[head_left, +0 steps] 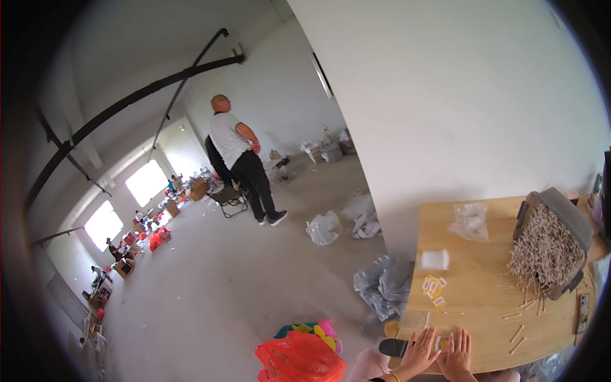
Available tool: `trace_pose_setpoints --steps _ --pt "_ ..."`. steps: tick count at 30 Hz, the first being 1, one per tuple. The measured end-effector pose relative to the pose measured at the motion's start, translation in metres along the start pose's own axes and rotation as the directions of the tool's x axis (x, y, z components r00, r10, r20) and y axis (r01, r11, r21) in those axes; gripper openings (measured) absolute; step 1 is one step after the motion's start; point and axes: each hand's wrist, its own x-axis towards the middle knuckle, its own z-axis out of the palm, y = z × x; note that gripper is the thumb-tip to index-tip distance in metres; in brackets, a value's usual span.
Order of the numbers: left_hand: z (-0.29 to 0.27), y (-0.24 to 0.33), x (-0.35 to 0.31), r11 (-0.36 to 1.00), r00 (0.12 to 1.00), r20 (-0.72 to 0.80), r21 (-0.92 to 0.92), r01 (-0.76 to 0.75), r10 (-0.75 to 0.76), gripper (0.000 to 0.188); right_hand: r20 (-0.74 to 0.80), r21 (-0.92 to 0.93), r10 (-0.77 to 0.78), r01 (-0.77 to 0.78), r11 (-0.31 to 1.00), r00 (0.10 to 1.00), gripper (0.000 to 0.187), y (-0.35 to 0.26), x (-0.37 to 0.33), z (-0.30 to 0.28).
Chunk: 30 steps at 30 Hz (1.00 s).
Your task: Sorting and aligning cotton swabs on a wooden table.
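My left hand (418, 351) lies near the front left edge of the wooden table (484, 312), fingers stretched out and flat. Beside it, my right hand (456, 354) is also flat with its fingers extended. A small yellow-and-white card (441, 343) shows between the two hands, partly covered. Just beyond my left hand is a clear plastic sheet or bag (417, 318). A black rounded object (393, 347) sits by my left wrist; its kind is unclear. Farther up the table are several yellow-and-white cards (434, 288) and a white stack (435, 260) of what looks like thin packaging.
A grey bin (563, 219) leans at the right, spilling cotton swabs (544, 248) onto the table. A phone (582, 312) lies at the right edge, a clear bag (470, 221) at the back. Red (299, 358) and grey plastic bags (382, 286) are on the floor. A person (238, 153) stands beyond.
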Motion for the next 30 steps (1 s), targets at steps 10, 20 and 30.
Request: trace_pose_setpoints --steps 10,20,30 --pt "-0.048 -0.076 -0.025 0.944 0.945 0.231 0.287 0.163 -0.233 0.042 -0.220 -0.363 -0.187 0.098 0.927 0.957 0.078 -0.021 0.010 0.040" --pt "-0.049 -0.054 0.004 0.951 0.902 0.407 0.310 0.013 -0.145 0.037 -0.160 -0.105 -0.038 0.021 0.994 0.986 0.087 -0.059 0.005 0.053" --pt "-0.020 -0.054 0.033 0.925 0.859 0.490 0.376 -0.052 -0.151 0.016 -0.224 -0.124 -0.012 -0.017 0.992 0.975 0.093 -0.074 0.006 0.036"
